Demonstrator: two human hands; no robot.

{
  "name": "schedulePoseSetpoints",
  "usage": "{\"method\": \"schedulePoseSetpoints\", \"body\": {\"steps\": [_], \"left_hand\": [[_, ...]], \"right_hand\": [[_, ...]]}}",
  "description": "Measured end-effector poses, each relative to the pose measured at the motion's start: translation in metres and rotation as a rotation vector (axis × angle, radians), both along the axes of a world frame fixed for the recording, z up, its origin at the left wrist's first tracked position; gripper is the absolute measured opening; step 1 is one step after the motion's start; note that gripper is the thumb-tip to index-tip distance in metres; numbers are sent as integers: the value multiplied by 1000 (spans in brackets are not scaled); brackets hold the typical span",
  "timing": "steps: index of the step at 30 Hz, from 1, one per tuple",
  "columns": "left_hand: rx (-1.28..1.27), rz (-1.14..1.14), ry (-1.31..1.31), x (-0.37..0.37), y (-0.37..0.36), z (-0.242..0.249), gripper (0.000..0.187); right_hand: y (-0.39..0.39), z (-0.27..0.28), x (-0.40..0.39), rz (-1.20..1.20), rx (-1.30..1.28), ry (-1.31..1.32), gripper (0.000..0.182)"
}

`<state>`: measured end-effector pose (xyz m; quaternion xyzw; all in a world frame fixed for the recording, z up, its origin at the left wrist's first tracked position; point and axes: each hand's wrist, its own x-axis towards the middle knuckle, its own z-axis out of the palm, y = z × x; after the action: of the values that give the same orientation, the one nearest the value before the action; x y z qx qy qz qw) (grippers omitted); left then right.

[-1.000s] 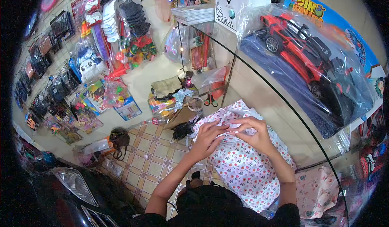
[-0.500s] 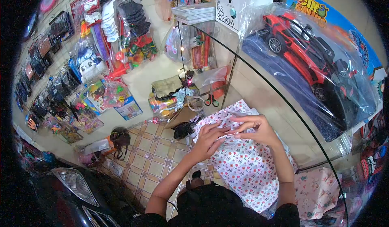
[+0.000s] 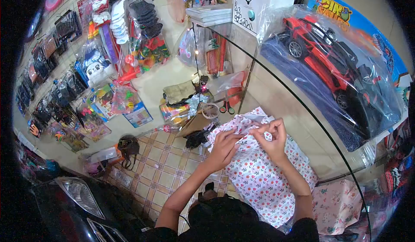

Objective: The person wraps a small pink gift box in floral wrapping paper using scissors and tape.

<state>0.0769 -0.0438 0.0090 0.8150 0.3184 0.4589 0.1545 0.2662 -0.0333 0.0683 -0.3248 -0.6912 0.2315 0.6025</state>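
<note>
White wrapping paper with small red flowers (image 3: pixel 263 186) lies in front of me, bunched and folded at its far end. My left hand (image 3: pixel 225 149) presses on the gathered paper at the left, fingers bent onto a fold. Across from it, my right hand (image 3: pixel 271 139) pinches the paper's edge between thumb and fingers. Whatever lies under the paper is hidden. Just beyond the hands are a roll of clear tape (image 3: pixel 210 110) and dark-handled scissors (image 3: pixel 227 107).
A glass edge (image 3: pixel 298 94) curves past on the right, with a boxed red toy car (image 3: pixel 315 54) beyond it. Pink floral paper (image 3: pixel 337 205) lies at the lower right. Packaged goods hang on the left wall. A motorbike headlight (image 3: pixel 81 195) stands at the lower left over tiled floor (image 3: pixel 162 160).
My right hand has turned and drawn its fingers in to pinch the paper. My left hand has shifted slightly, its fingers more bent, and the fold between the hands stands up more.
</note>
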Motion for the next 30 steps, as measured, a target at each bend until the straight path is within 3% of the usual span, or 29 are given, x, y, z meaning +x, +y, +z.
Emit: {"method": "schedulePoseSetpoints", "body": {"steps": [2, 5, 8, 12, 15, 23, 26, 30], "left_hand": [[3, -20, 20, -1, -1, 3, 28], [-3, -49, 38, -5, -3, 5, 28], [0, -98, 44, -10, -6, 8, 29], [35, -108, 38, -10, -9, 14, 31], [60, -84, 34, -10, -6, 7, 32], [57, -64, 48, -10, -4, 10, 36], [62, -66, 37, -9, -1, 7, 39], [37, -69, 52, -9, -3, 8, 42]], "right_hand": [[-2, 7, 5, 8, 110, -144, 31], [11, 5, 24, -3, 122, 110, 27], [32, 29, 36, -19, -249, 199, 26], [61, 21, 40, 322, -656, 71, 43], [68, -3, 42, 582, -789, -100, 38], [55, 2, 37, 595, -684, -185, 35], [54, -10, 36, 527, -645, -179, 39], [47, -11, 30, 318, -455, -254, 29]]}}
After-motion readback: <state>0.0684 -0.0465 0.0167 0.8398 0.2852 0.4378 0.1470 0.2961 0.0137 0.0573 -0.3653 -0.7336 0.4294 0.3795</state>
